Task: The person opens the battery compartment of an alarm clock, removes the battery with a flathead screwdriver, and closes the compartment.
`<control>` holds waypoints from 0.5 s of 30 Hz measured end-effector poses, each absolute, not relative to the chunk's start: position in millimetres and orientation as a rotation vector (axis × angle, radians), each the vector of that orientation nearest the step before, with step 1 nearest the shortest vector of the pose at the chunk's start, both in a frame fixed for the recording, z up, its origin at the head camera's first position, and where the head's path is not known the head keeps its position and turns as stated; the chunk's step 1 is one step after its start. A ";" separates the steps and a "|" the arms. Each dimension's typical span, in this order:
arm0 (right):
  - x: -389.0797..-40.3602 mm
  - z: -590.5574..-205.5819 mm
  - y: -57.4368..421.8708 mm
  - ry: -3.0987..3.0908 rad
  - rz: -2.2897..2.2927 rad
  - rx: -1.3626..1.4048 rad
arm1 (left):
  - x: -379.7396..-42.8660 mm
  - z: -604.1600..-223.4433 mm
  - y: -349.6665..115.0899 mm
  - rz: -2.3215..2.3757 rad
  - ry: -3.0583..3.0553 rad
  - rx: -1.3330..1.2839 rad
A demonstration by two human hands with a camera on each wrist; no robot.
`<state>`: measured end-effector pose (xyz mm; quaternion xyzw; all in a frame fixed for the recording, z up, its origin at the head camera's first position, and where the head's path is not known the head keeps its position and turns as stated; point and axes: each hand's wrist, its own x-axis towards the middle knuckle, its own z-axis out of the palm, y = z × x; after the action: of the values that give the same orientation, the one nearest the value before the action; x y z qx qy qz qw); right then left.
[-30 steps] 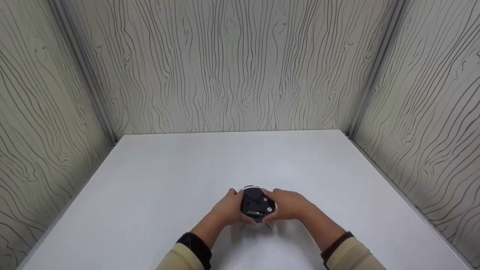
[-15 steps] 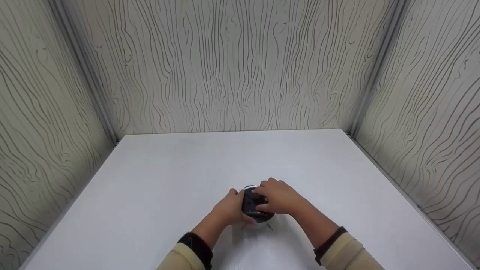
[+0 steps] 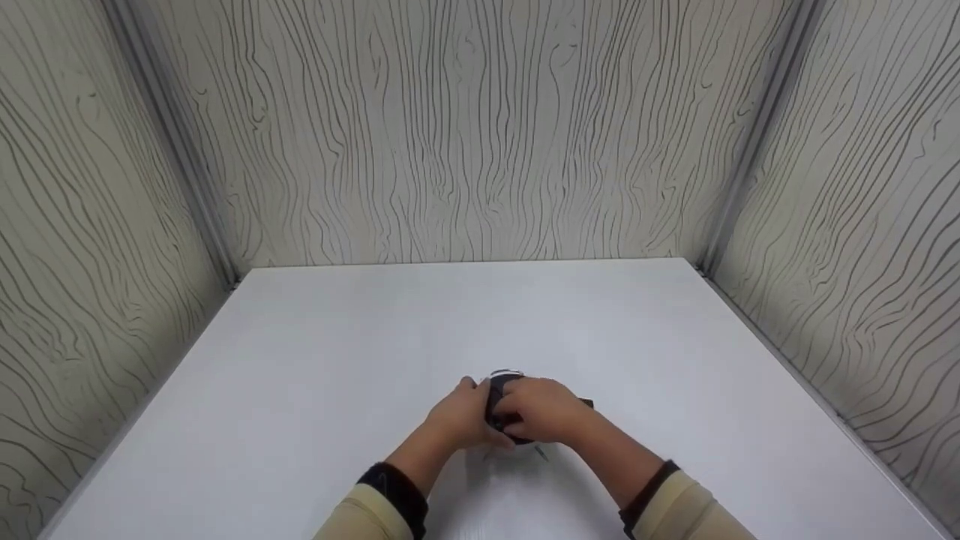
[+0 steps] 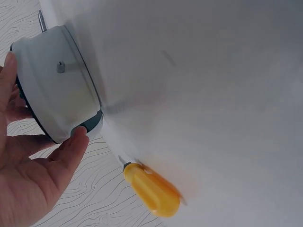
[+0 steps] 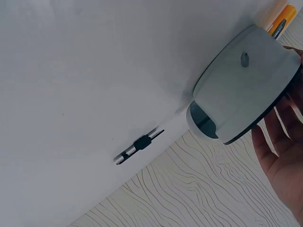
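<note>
An alarm clock (image 3: 496, 390) with a pale casing, black back and short metal legs is held back up, close over the white table. My left hand (image 3: 459, 416) grips its left side; in the left wrist view a fingertip touches the dark opening of the casing (image 4: 54, 85). My right hand (image 3: 544, 411) bends over the clock's back, covering most of it. From the right wrist view, its fingers (image 5: 281, 127) reach behind the casing (image 5: 248, 90). I cannot tell what these fingertips hold.
A yellow-handled screwdriver (image 4: 154, 191) lies on the table beside the clock in the left wrist view. On the other side lies a slim black-and-silver piece (image 5: 142, 142). Wood-patterned walls (image 3: 465, 135) enclose the white table (image 3: 360, 337) at the back and sides.
My right hand left the clock's right side, rose over its back, then came down onto it with fingers more bent. My left hand keeps its grip.
</note>
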<state>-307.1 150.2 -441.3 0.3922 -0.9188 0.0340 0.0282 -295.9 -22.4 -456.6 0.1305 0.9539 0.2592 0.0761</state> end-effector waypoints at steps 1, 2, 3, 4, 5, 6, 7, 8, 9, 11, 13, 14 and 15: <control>-306.6 -441.8 148.9 -2.836 0.100 1.210 | -296.0 -456.8 -22.6 0.774 2.863 0.391; -306.1 -442.3 147.7 -2.835 0.092 1.208 | -296.1 -457.2 -22.9 0.771 2.867 0.395; -305.6 -442.8 146.3 -2.835 0.088 1.204 | -296.3 -457.4 -23.1 0.769 2.869 0.397; -305.1 -442.8 144.9 -2.834 0.091 1.200 | -296.3 -457.6 -23.3 0.769 2.870 0.400; -304.7 -442.8 143.6 -2.832 0.099 1.196 | -296.5 -457.8 -23.5 0.764 2.873 0.405; -304.4 -442.8 142.4 -2.835 0.108 1.189 | -296.6 -457.8 -23.6 0.759 2.876 0.408; -304.1 -442.7 141.3 -2.840 0.124 1.183 | -296.8 -458.0 -23.7 0.751 2.879 0.413; -304.0 -442.8 140.5 -2.845 0.132 1.177 | -297.0 -458.1 -23.8 0.741 2.884 0.420; -304.1 -442.9 139.8 -2.849 0.140 1.171 | -297.2 -458.2 -23.9 0.732 2.888 0.423; -304.4 -443.3 138.8 -2.857 0.162 1.163 | -297.5 -458.2 -23.9 0.721 2.887 0.419; -304.5 -443.5 138.2 -2.861 0.175 1.161 | -297.9 -457.7 -23.8 0.714 2.881 0.407; -304.4 -443.3 138.0 -2.863 0.176 1.159 | -298.0 -457.4 -23.8 0.708 2.878 0.402; -304.4 -443.3 137.9 -2.866 0.181 1.157 | -298.2 -457.1 -23.8 0.706 2.873 0.394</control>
<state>-304.4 137.9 -443.3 0.3735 -0.9255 0.0583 0.0228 -298.2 -23.8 -457.1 0.1315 0.9597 0.2357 0.0783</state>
